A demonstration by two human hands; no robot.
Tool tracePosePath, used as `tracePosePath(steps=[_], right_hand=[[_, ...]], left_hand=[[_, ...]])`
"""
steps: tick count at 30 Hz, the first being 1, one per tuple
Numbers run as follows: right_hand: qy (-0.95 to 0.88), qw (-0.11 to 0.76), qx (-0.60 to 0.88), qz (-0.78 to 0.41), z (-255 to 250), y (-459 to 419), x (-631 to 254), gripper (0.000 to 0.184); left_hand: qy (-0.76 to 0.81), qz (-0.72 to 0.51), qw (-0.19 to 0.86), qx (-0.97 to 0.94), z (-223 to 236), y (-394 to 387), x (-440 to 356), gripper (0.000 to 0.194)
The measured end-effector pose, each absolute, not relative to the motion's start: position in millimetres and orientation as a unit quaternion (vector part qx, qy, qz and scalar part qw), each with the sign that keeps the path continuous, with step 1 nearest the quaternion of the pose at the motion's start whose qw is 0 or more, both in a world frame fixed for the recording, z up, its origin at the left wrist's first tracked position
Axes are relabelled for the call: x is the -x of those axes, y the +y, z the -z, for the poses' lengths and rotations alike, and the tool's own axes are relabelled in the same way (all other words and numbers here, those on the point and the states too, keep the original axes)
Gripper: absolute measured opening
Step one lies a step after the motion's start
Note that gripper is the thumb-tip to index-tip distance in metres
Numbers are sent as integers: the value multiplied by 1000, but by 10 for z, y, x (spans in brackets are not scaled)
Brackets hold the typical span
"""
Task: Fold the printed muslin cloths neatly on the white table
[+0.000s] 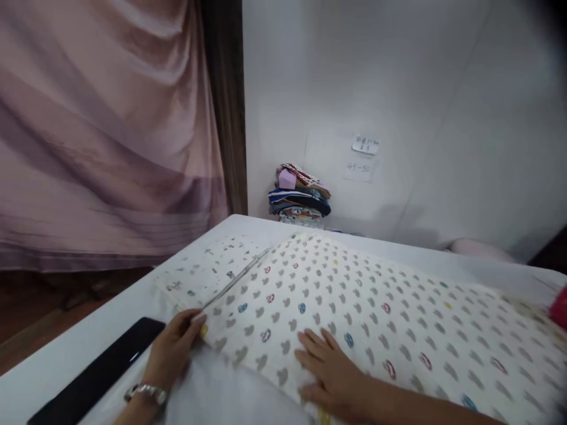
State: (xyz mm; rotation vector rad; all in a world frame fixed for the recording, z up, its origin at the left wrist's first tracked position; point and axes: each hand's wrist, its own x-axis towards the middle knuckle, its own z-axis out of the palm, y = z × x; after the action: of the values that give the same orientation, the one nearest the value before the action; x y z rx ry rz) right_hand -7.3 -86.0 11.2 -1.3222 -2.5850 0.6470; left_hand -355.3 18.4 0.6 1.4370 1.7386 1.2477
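Observation:
A white cloth with small grey and coloured prints [354, 295] lies spread over a white table [88, 336]. My left hand [175, 345], with a watch on the wrist, pinches the cloth's near left corner. My right hand [328, 369] lies flat on the cloth near its front edge, fingers stretched out. A paler inner layer of the cloth [204, 271] shows at the left, beyond a seam.
A long black flat object [101, 372] lies on the table left of my left hand. A pile of folded fabrics [299, 198] sits against the white wall behind the table. A pink curtain [101, 130] hangs at the left. Something red [560, 307] shows at the right edge.

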Motion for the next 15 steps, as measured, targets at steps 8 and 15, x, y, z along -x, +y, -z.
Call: tracePosePath(steps=[8, 15], right_hand=[[-871, 67, 483, -65, 133, -2161, -713, 59], [-827, 122, 548, 24, 482, -2612, -1223, 59]], left_hand=[[627, -494, 269, -539, -11, 193, 3475, 39], [693, -443, 256, -508, -76, 141, 3430, 30]])
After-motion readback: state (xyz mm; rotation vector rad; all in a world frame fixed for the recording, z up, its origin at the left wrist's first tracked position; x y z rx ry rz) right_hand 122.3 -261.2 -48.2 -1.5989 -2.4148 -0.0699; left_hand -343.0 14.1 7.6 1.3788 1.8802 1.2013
